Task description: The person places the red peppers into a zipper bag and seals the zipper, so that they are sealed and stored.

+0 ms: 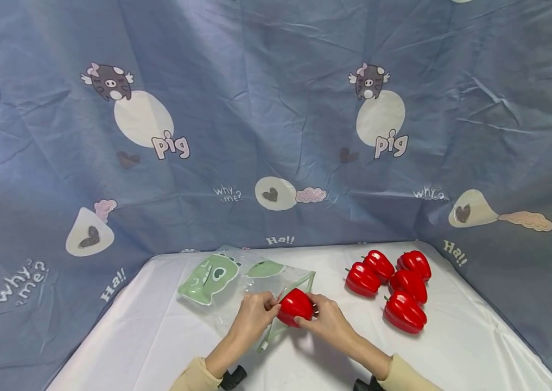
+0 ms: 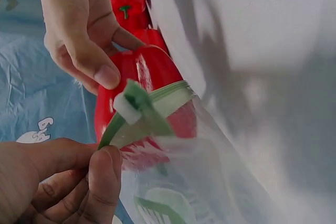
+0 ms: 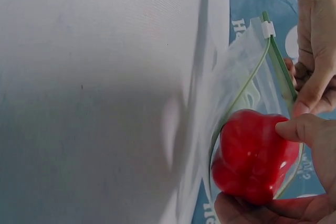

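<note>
A clear zip bag [image 1: 229,315] with green monster prints lies on the white table, its green-edged mouth toward the right. My left hand [image 1: 258,315] pinches the bag's green rim between thumb and fingers, as the left wrist view [image 2: 68,182] also shows. In my right hand [image 1: 327,323] is a red bell pepper [image 1: 296,307], gripped by its rounded end. The pepper [image 3: 257,156] sits partly inside the bag's open mouth; its stem end shows through the plastic in the left wrist view. A white slider [image 3: 268,29] is at one end of the zip.
Several more red bell peppers [image 1: 405,310] lie grouped on the table's right side. The white tablecloth [image 1: 148,326] spreads under everything. Behind it hangs a blue cloth [image 1: 217,125] printed with pigs. Black straps circle both wrists.
</note>
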Motion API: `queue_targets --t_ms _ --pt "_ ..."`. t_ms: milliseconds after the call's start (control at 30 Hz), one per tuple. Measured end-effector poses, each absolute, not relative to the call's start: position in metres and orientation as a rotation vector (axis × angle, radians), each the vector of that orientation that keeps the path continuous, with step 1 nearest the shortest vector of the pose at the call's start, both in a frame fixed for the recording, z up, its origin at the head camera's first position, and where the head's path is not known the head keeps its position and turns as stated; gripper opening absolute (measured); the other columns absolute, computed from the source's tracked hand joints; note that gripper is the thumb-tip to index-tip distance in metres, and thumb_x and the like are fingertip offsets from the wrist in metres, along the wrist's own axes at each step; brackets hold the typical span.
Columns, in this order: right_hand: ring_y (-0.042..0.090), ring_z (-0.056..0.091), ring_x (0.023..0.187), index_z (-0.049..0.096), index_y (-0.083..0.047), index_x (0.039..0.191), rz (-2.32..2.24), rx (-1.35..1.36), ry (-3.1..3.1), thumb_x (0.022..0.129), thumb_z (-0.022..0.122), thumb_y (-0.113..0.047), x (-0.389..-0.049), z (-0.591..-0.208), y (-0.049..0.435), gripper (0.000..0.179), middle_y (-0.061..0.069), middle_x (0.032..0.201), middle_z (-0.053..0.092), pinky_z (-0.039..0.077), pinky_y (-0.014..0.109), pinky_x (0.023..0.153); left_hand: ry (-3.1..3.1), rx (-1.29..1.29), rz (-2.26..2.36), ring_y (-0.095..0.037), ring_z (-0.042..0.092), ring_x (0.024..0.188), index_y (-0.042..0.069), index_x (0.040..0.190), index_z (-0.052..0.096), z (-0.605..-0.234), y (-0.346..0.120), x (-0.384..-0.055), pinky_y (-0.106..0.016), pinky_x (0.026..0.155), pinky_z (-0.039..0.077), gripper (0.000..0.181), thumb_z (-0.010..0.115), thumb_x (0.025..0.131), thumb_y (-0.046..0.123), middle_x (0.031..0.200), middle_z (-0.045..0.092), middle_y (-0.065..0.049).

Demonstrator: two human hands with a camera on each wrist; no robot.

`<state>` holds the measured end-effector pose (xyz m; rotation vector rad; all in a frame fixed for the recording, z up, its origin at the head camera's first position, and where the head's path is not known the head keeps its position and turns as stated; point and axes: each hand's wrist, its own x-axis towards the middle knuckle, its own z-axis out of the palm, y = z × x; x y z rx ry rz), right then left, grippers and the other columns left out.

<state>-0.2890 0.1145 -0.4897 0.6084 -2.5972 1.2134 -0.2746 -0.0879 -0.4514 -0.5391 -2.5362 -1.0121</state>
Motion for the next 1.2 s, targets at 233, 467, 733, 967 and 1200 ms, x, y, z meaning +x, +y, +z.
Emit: queue_targets --t_ms 233,467,733,967,1200 --pt "0.016 0.067 0.082 0.061 0.004 0.12 1.265 0.633 -2.61 0.078 0.078 -0.029 -0.292 -0.497 0.107 0.056 0.013 0.107 0.068 0.055 0.025 0.068 -2.526 -0.554 -0.923 0.001 0.052 0.054 0.005 0.072 0.068 -0.453 -0.085 -0.273 -0.012 0.048 0.042 0.009 0.073 0.078 -0.001 0.066 0.069 -0.002" --pt "0.017 0.068 0.084 0.06 0.004 0.121 1.335 0.691 -2.586 0.079 0.078 -0.031 -0.292 -0.5 0.1 0.057 0.014 0.109 0.068 0.054 0.022 0.068 -2.523 -0.553 -0.928 -0.003 0.06 0.06 0.005 0.076 0.071 -0.453 -0.084 -0.271 -0.013 0.051 0.045 0.005 0.073 0.078 0.0 0.069 0.071 -0.003" --pt "0.014 0.068 0.084 0.06 0.001 0.121 1.373 0.763 -2.563 0.079 0.078 -0.032 -0.293 -0.505 0.091 0.056 0.012 0.111 0.069 0.054 0.022 0.069 -2.534 -0.55 -0.89 -0.005 0.061 0.062 0.007 0.075 0.069 -0.451 -0.083 -0.268 -0.017 0.054 0.047 0.008 0.072 0.079 0.001 0.069 0.071 -0.002" --pt "0.012 0.068 0.084 0.063 -0.003 0.118 1.369 0.813 -2.588 0.08 0.077 -0.034 -0.297 -0.503 0.09 0.051 0.009 0.104 0.071 0.054 0.022 0.07 -2.54 -0.565 -0.892 -0.002 0.056 0.06 0.009 0.072 0.065 -0.453 -0.082 -0.267 -0.017 0.053 0.043 0.012 0.071 0.079 0.001 0.066 0.068 0.002" --pt "0.01 0.068 0.081 0.065 -0.004 0.112 1.355 0.843 -2.649 0.079 0.078 -0.031 -0.307 -0.494 0.093 0.044 0.005 0.095 0.073 0.053 0.02 0.067 -2.541 -0.56 -0.893 0.0 0.054 0.059 0.008 0.073 0.068 -0.451 -0.082 -0.266 -0.016 0.053 0.043 0.01 0.072 0.079 0.002 0.065 0.068 0.002"
